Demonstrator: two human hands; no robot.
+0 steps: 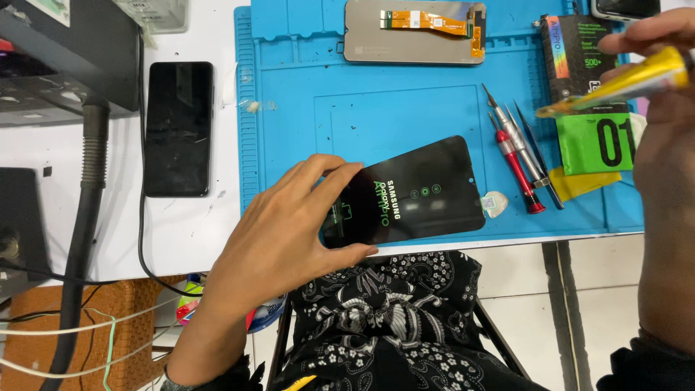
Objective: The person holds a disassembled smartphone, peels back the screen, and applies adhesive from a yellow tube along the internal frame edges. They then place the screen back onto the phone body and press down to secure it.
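On blue mat (304, 108): left hand (289, 224) gripping black phone screen (416, 192) at its end; right hand (662, 108) holding yellow glue tube (630, 81), screwdrivers (517, 148) just beside

Left hand (282, 232) fingers (329, 170) hid black screen's (423, 192) near end | right hand (662, 137) cut by frame edge | yellow tube (630, 81) beyond fingertips blurred

Under the left hand (279, 232) lies one black glass phone screen (413, 190). One more black phone (179, 127) lies beyond the hand. Below the right hand (662, 130), holding one yellow glue tube (622, 85), lie two screwdrivers: one red (517, 168), one silver (520, 141).
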